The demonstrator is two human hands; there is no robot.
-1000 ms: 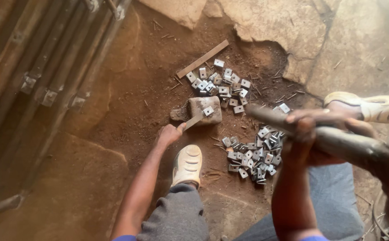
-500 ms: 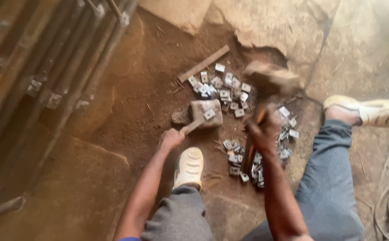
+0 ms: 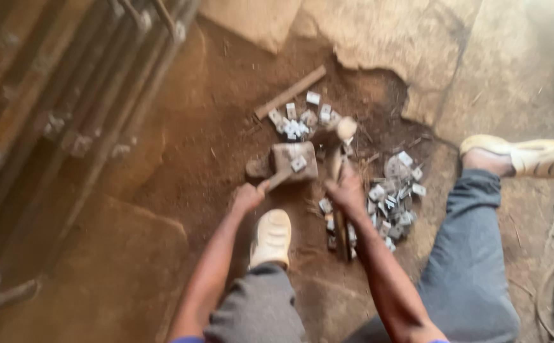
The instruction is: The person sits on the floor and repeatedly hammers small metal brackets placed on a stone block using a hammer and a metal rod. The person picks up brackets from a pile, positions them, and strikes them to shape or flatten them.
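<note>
Here, mid-frame, I see the left hand (image 3: 248,198) gripping a short tool (image 3: 277,180) against a metal block (image 3: 294,161); the right hand (image 3: 347,190) clenches a hammer (image 3: 339,149) beside small metal pieces (image 3: 394,197).

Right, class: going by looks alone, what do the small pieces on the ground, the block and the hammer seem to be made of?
Small pieces: probably metal, pale grey and shiny, with square edges.
Block: likely iron or steel, dull brown like rust; blur leaves stone possible.
Hammer in the right hand: handle looks like wood, brown and matt; its pale head is too blurred to judge.
</note>
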